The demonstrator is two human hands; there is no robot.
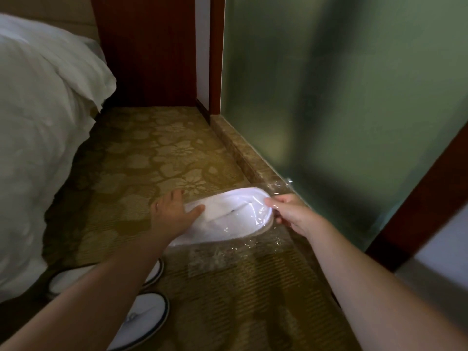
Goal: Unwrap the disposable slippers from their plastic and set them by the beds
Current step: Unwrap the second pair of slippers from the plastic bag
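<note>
Left hand [174, 211]: clamped on the bare end of the white slippers [228, 216], anchoring them.
Right hand [291, 214]: pinching the plastic wrapper [222, 254] at the toe end, apparently to strip it.
Location: held above the carpet [157, 153], beside the bed [38, 122].
Unwrapped pair [141, 315]: on the floor by the bed.

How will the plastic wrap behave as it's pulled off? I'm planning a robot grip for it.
Probably floppy: the wrap hangs crumpled below the slippers. Likely slippery, given its glossy sheen. Seemingly very light: the right hand holds it by a fingertip pinch.
</note>
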